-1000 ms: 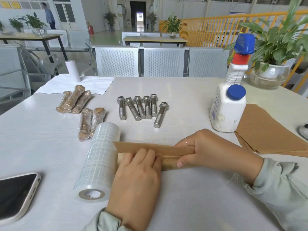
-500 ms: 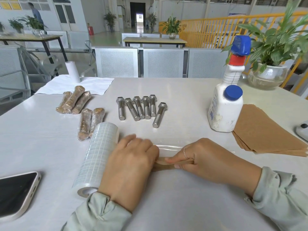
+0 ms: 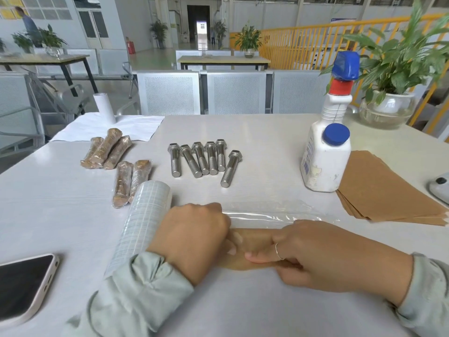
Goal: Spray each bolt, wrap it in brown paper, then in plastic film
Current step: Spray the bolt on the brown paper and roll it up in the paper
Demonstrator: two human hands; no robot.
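A bolt wrapped in brown paper [image 3: 252, 239] lies crosswise near the table's front edge, on a sheet of clear plastic film [image 3: 267, 212] pulled from the film roll [image 3: 143, 220]. My left hand [image 3: 194, 237] grips its left end with curled fingers. My right hand [image 3: 323, 254] holds the right part, fingers curled around it. Several bare steel bolts [image 3: 206, 159] lie in a row at mid-table. Several finished wrapped bolts [image 3: 116, 164] lie to the left. The white spray bottle [image 3: 326, 147] stands at the right, beside a stack of brown paper sheets [image 3: 384, 190].
A phone [image 3: 24, 285] lies at the front left. A white cloth [image 3: 107, 127] with a small white roll [image 3: 104, 108] sits at the back left. A potted plant [image 3: 393, 88] stands at the back right. A grey object [image 3: 439, 188] shows at the right edge.
The brown paper flap has been rolled down around the bolt. The wrapped bolt has come towards me with both hands, and a strip of clear film now lies stretched out behind it.
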